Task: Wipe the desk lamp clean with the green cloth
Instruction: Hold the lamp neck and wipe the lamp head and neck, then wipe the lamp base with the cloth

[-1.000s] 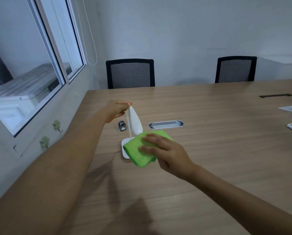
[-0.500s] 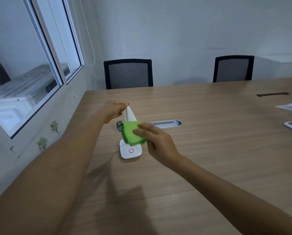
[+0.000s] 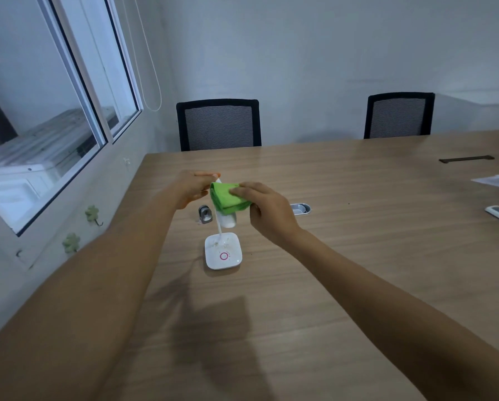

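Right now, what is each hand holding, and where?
Left hand pinches the top bend of the white desk lamp. Right hand holds the folded green cloth by its right edge, wrapped over the lamp head.

- Bright green folded cloth [image 3: 226,198]: one solid green, no print.
- White plastic desk lamp [image 3: 223,254]: plain white head, stem and square base, with a small pink ring on the base.
- Light brown wood-grain tabletop [image 3: 358,241]: pale tan with fine streaks running across it.
- Two black-framed office chairs with grey mesh backs [image 3: 218,125]: grey panels finely striped, edged in black.
- Small silver metal object [image 3: 205,214] on the tabletop: shiny grey with a dark centre.
- Oval silver grommet [image 3: 300,209]: grey metal.
- Pale green clover-shaped hooks [image 3: 92,213] on the white wall.
- White-framed window [image 3: 97,82].
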Demonstrator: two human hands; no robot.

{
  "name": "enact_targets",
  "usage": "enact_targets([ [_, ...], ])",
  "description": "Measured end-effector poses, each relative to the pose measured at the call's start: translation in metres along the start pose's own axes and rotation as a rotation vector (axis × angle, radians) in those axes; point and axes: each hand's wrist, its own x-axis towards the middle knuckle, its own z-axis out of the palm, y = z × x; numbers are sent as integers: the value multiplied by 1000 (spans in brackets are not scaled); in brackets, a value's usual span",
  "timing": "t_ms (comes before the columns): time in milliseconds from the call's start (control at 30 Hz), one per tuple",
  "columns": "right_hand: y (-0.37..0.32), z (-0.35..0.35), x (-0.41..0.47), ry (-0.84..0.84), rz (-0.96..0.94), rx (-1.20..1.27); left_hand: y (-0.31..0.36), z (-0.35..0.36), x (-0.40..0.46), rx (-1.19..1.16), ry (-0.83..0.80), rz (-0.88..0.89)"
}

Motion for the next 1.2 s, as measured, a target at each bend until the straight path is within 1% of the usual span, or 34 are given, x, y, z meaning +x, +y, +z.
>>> enact_targets([
  [100, -4, 4, -17, -30, -54, 16, -2, -2, 1, -1, -2, 9],
  [167, -9, 2, -39, 11, -91, 5, -3, -4, 2, -3, 3, 0],
  [233, -14, -1, -66, 58, -182, -23, -2, -5, 0, 1, -3, -7],
  [333, -15, -8, -85, 80, -330, -53, 0, -5, -2, 11, -12, -8],
  [367, -12, -10, -80, 83, -323, -61, 0, -4, -2, 8, -10, -7],
  [467, -7, -17, -45, 90, -198, -38, 1, 0, 0, -5, 17, -5],
  [567, -11, -17, -16, 119, -222, 1, 0, -2, -1, 18, 3, 24],
  [633, -14, -16, -9, 152, -245, 23, 0, -5, -4, 62, -29, 63],
  [700, -12, -11, -7, 182, -237, 21, 2, -5, -6, 61, -32, 67],
  [767, -3, -5, -9, 194, -154, 14, 3, -2, -6, 26, -8, 29],
  [867, 16, 8, -15, 175, 101, 74, 0, -3, -5, 4, 16, -15],
  [967, 29, 23, -25, 97, 362, 107, -7, -6, -13, -25, 67, -10],
  [1033, 38, 35, -32, 19, 453, 72, -20, -11, -19, 20, 123, 1],
  [1067, 43, 40, -35, -17, 474, 42, -30, -13, -22, 100, 140, 10],
  [1167, 56, 63, -41, -117, 500, -65, -78, -29, -32, 502, 170, -8],
  [1200, 59, 72, -43, -147, 501, -94, -98, -35, -35, 597, 172, -34],
])
